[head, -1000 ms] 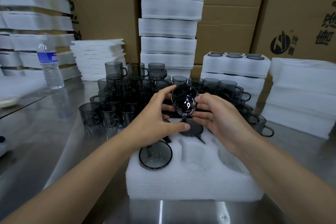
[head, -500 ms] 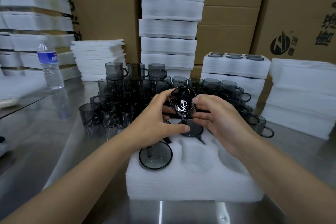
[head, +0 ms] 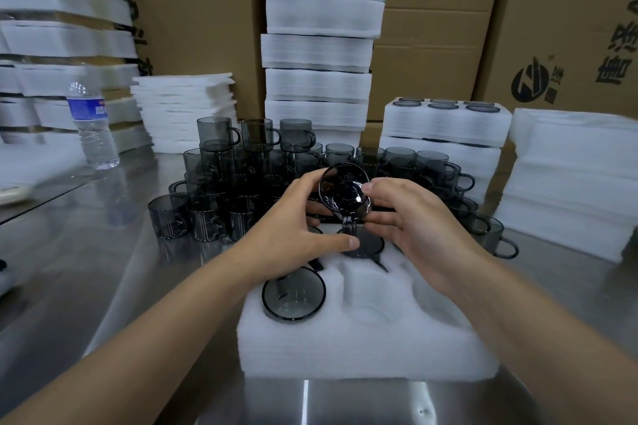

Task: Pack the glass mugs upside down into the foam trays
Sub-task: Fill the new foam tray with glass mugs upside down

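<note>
Head view: glass mug [head: 345, 195], tilted sideways, gripped by curled fingers [head: 379, 187] of left hand [head: 293, 229] and right hand [head: 417, 221], just above foam tray [head: 362, 352] beneath them, apparently for inverting into a free pocket.

A steel table [head: 86, 269] bears a foam tray [head: 362, 345], mugs [head: 203, 221], a bottle [head: 95, 128].

Tall cardboard boxes [head: 193, 28] (printed in black) are walling off twelve o'clock; the steel table [head: 69, 269] is reflecting a bright streak at six.
</note>
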Demonstrator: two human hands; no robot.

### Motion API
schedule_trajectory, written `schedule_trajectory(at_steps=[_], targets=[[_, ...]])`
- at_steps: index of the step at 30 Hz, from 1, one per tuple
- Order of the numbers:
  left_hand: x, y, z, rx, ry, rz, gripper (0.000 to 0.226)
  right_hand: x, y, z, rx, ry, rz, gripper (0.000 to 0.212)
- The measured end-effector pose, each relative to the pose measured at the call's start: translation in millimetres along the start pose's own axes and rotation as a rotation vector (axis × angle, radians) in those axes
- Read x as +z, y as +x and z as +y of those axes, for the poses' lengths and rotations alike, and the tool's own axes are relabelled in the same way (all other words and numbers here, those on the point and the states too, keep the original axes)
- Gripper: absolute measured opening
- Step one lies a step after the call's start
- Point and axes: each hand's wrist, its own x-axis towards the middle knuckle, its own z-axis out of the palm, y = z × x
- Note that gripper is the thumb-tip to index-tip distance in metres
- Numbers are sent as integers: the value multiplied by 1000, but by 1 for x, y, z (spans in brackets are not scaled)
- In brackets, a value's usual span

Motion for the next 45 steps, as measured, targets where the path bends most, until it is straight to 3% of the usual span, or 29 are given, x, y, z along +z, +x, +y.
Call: schedule_trajectory(at_steps=[7, 11, 19, 36, 40, 45], targets=[[1, -1, 3, 7, -58, 20, 88, 3, -1, -2, 0, 0, 12, 34], [0, -3, 6, 13, -129, 35, 80, 2, -2, -4, 9, 9, 17, 26], [0, -4, 9, 45, -186, 148, 20, 6, -7, -6, 25, 18, -37, 23], [-3, 4, 1, -84, -342, 223, 35, 13, -17, -3, -230, -272, -172, 60], [-3, 2, 4, -94, -321, 184, 31, 13, -20, -5, -318, -510, -137, 67], [-1, 1, 8, -68, -307, 179, 24, 12, -26, -14, -390, -600, -205, 48]])
